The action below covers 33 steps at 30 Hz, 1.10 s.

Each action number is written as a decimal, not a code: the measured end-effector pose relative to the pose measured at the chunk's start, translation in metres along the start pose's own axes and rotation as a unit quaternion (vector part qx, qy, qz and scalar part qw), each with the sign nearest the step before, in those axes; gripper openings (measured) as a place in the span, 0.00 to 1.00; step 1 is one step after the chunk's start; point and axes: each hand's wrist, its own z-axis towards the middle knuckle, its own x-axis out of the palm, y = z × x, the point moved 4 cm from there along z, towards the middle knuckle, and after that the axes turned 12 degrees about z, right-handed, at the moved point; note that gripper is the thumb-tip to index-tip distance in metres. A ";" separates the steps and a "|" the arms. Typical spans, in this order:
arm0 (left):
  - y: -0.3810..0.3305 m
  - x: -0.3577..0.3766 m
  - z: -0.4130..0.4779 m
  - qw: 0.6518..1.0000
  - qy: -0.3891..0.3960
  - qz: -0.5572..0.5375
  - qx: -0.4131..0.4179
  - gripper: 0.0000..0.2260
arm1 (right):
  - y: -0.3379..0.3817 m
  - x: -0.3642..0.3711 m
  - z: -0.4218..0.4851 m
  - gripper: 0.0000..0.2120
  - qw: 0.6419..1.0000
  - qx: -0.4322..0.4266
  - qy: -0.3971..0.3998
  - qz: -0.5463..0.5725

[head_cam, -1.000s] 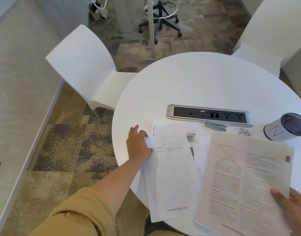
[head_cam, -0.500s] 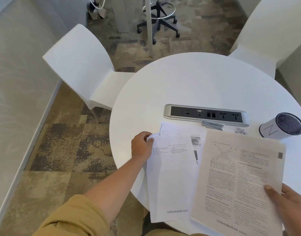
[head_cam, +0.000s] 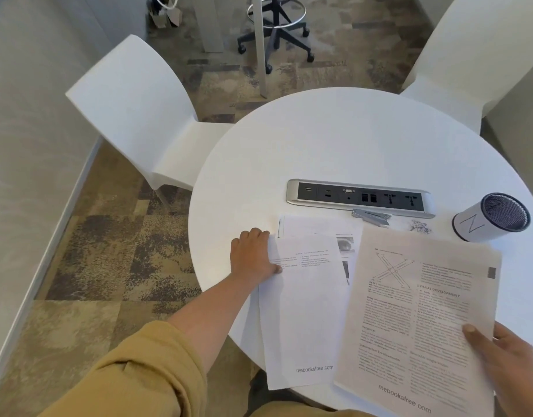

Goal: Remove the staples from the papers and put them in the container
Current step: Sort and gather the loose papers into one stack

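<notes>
As the left hand grips a white printed sheet by its corner, the right hand pinches a text-dense page. Both overhang the round white table's near edge.

one head-worn view looks steeply down, close over the round table.

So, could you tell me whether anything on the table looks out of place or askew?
A small tangle, apparently staples, lies on the table beside the container, not inside it. The middle sheet overhangs the table's near edge, slightly skewed.
</notes>
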 end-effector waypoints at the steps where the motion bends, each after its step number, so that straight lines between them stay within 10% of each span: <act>1: -0.001 0.000 0.001 1.000 -0.001 0.012 -0.002 0.35 | 0.001 0.001 -0.002 0.04 1.000 0.002 0.001 0.002; 5: 0.002 0.000 0.004 1.000 0.010 0.022 -0.015 0.37 | 0.006 0.005 -0.009 0.05 0.999 0.016 0.011 0.029; 10: 0.006 -0.002 0.005 0.999 -0.004 -0.006 -0.032 0.36 | -0.001 -0.006 -0.005 0.47 0.999 0.034 0.004 0.033; 14: 0.006 -0.003 0.006 0.999 -0.008 -0.016 -0.036 0.34 | 0.007 -0.001 -0.014 0.24 0.998 0.035 0.013 0.043; 18: 0.009 -0.003 0.007 0.997 -0.014 -0.054 -0.045 0.29 | 0.012 0.002 -0.011 0.19 0.998 0.043 0.006 0.044; 22: 0.012 -0.005 0.006 0.996 -0.028 -0.078 -0.042 0.35 | 0.005 -0.008 -0.004 0.39 0.999 0.033 -0.018 0.011; 27: 0.010 -0.002 0.002 0.999 -0.007 0.015 -0.027 0.37 | 0.007 0.001 0.001 0.03 1.000 0.003 0.006 0.012; 33: 0.008 0.007 0.004 0.999 0.018 0.008 -0.035 0.40 | 0.000 0.001 0.010 0.04 1.000 0.004 0.004 -0.007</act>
